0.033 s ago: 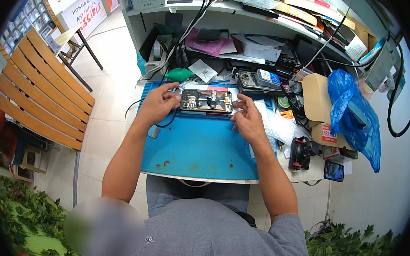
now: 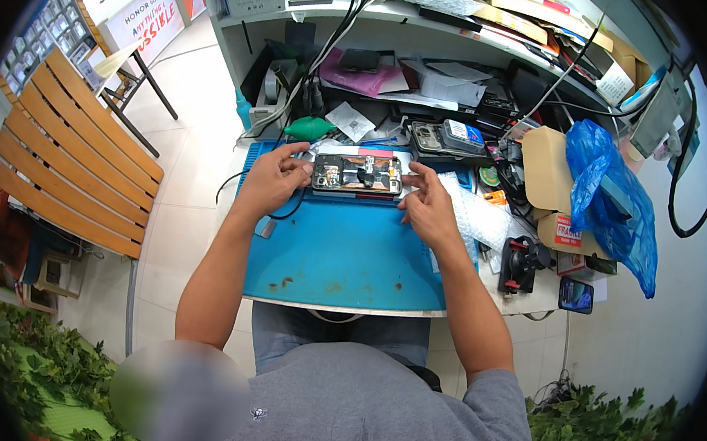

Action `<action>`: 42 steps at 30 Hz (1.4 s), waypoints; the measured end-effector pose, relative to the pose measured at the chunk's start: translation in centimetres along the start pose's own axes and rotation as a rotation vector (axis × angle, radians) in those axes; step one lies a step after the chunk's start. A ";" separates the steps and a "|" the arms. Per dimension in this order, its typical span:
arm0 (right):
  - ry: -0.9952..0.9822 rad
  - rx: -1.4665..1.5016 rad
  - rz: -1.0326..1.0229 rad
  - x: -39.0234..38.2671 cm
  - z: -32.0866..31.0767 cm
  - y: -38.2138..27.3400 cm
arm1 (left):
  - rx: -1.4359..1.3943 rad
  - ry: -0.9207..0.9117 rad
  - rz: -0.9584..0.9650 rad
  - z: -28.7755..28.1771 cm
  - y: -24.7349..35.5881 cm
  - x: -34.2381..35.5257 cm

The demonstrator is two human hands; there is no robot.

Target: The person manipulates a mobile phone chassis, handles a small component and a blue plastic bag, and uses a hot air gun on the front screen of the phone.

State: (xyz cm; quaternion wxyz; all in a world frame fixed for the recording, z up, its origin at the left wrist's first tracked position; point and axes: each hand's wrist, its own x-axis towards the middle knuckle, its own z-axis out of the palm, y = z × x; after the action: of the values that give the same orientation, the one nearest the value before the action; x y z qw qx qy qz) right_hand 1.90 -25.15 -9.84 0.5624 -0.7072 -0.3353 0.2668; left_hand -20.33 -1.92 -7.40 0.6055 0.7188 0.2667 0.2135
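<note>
Head view, left to right: small silver piece (image 2: 265, 228) on the blue mat (image 2: 334, 256), just beside the left forearm (image 2: 223, 273), likely easy to sweep aside. Next, left hand (image 2: 278, 178), fingers bent, thumb and fingertips at the left end of an opened phone (image 2: 357, 174); whether gripping or merely touching, cannot tell. Black cable (image 2: 294, 209) near that hand: possible snag, hence a sudden jerk. Then the phone itself, flat between both hands at the mat's far side, innards uncovered; probably vulnerable to a stray fingertip or uneven lifting. Right hand (image 2: 426, 209), fingers loosely curled, index fingertip by the right end, contact unclear; with too hard a push, perhaps a skid. Farther right, bubble wrap (image 2: 489, 222) just beside that hand, apt to catch on fingers; then red-and-black clamp (image 2: 521, 263) on the worktop (image 2: 545, 293), at risk from a swinging arm.
</note>
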 end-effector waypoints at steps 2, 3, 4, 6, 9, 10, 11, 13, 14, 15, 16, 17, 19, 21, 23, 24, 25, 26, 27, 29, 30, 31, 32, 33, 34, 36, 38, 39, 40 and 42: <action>0.000 0.000 0.001 0.0 -0.1 0.1 | 0.009 -0.005 0.014 0.0 -0.4 0.0; 0.001 0.000 -0.001 0.0 -0.2 0.1 | 0.018 -0.011 0.031 -0.1 -0.6 0.1; 0.003 -0.001 0.001 -0.1 -0.1 0.1 | 0.016 -0.013 0.031 -0.2 -0.9 0.2; 0.046 0.035 -0.031 -0.2 0.2 0.2 | -0.076 0.007 -0.004 -0.4 -1.2 0.1; 0.027 0.146 0.007 -0.2 -0.1 -0.1 | -0.083 -0.005 -0.009 -0.5 -1.3 0.1; 0.026 0.147 0.013 0.0 -0.3 0.3 | -0.083 -0.006 -0.016 -0.6 -1.4 0.1; 0.003 0.220 0.015 0.2 -0.7 0.8 | -0.083 -0.011 -0.001 -0.6 -1.5 0.2; -0.022 0.295 0.021 0.4 -0.7 0.9 | -0.081 -0.016 0.009 -0.6 -1.7 0.1; -0.025 0.313 0.029 0.3 -0.6 0.7 | -0.072 -0.002 0.016 -0.6 -1.6 0.0; -0.024 0.330 0.038 0.2 -0.6 0.5 | -0.063 0.009 0.022 -0.4 -1.5 -0.1; -0.024 0.331 0.044 0.0 -0.5 0.3 | -0.063 0.008 0.016 -0.2 -1.3 -0.3; -0.028 0.338 0.043 -0.3 -0.5 0.3 | -0.056 0.019 0.014 0.1 -1.1 -0.6; -0.024 0.340 0.045 -0.3 -0.5 0.0 | -0.054 0.022 0.013 0.2 -0.8 -0.4; -0.021 0.358 0.062 -0.4 -0.6 -0.1 | -0.056 0.014 -0.003 0.2 -0.7 -0.3; -0.022 0.360 0.069 -0.4 -0.5 0.1 | -0.039 0.019 0.013 0.0 -1.7 -0.4; -0.018 0.352 0.065 -0.3 -0.7 -0.1 | -0.031 0.024 0.042 0.0 -1.9 -0.1; -0.026 0.350 0.083 -0.4 -0.4 -0.5 | -0.039 0.015 0.053 0.0 -2.0 -0.1; -0.031 0.338 0.078 -0.2 -0.5 -0.5 | -0.024 0.023 0.053 0.0 -2.0 -0.2; -0.041 0.336 0.074 -0.1 -0.4 -0.2 | -0.001 0.037 0.047 -0.2 -1.8 -0.4; -0.042 0.313 0.057 -0.2 -0.6 0.0 | -0.004 0.016 0.066 -0.1 -1.8 -0.3; -0.048 0.282 0.037 -0.2 -0.9 -0.2 | -0.003 0.021 0.068 0.0 -1.8 -0.2; -0.038 0.275 0.027 -0.1 -0.9 -0.3 | -0.003 0.025 0.070 0.1 -1.9 -0.1; -0.057 0.241 0.029 0.0 -0.6 -0.4 | -0.009 0.019 0.084 0.0 -2.1 0.0; -0.077 0.213 0.031 0.0 -0.5 -0.3 | 0.008 0.028 0.095 -0.4 -2.2 -0.1; -0.087 0.206 0.027 0.2 -0.6 -0.1 | 0.025 0.038 0.106 -0.5 -2.3 -0.1; -0.061 0.223 0.035 0.4 -0.9 -0.1 | -0.029 0.030 0.104 0.1 -2.4 0.5; -0.033 0.255 0.045 0.4 -0.6 -0.3 | -0.089 0.036 0.091 -0.1 -2.8 1.0; -0.029 0.253 0.041 0.4 -0.5 -0.5 | -0.090 0.034 0.096 0.0 -2.8 1.1; -0.029 0.280 0.080 0.6 -0.3 -0.6 | -0.130 0.055 0.065 0.1 -2.7 1.1; -0.026 0.340 0.111 0.8 -0.1 -0.4 | -0.167 0.081 0.038 -0.1 -3.1 1.5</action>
State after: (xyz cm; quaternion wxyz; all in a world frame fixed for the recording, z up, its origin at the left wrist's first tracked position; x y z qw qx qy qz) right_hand 2.41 -24.50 -9.43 0.6541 -0.6158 -0.2530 0.3591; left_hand -19.63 -0.47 -10.45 0.6481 0.6614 0.2584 0.2753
